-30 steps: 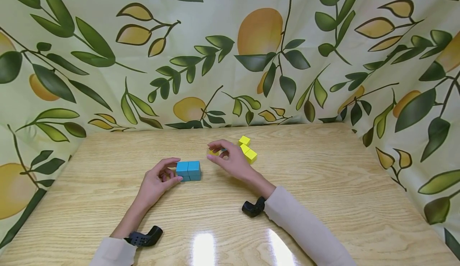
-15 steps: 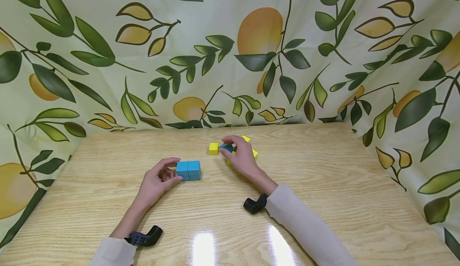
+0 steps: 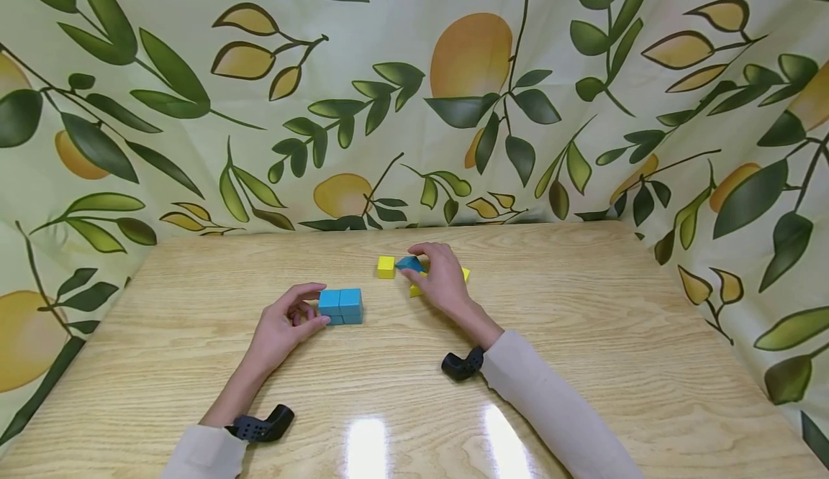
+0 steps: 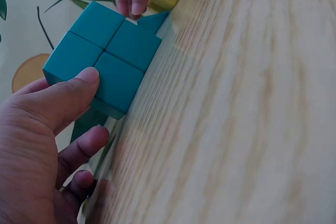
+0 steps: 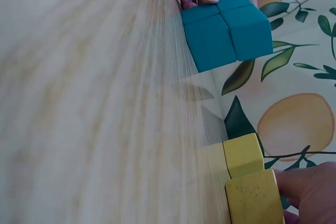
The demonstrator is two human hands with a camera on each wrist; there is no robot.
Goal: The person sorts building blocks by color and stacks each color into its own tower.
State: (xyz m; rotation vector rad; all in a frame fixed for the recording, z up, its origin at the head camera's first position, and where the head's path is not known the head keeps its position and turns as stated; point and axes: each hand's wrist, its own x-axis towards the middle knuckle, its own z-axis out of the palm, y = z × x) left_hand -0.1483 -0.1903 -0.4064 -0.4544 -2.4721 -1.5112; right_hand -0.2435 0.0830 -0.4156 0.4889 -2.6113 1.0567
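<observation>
In the head view, my left hand (image 3: pixel 283 323) grips the left side of a square stack of blue cubes (image 3: pixel 340 306) on the table. The left wrist view shows the thumb on the front of the stack (image 4: pixel 102 59), other fingers behind or below. My right hand (image 3: pixel 442 277) is farther back and to the right, thumb and index finger around a blue triangular block (image 3: pixel 409 264). Its pointed end shows in the right wrist view, as a blue wedge (image 5: pixel 241 120) behind yellow cubes (image 5: pixel 254 198). A lone yellow cube (image 3: pixel 386 267) lies just left of the triangular block.
More yellow blocks (image 3: pixel 415 290) lie beneath and beside my right hand, partly hidden by it. The wooden table (image 3: pixel 583 335) ends at the back against a leaf-and-fruit patterned cloth (image 3: pixel 363 105). Each wrist wears a black camera (image 3: pixel 264 425).
My right hand has moved right, from over the lone yellow cube to the blue triangular block, uncovering that cube. The left hand and the blue stack have stayed put.
</observation>
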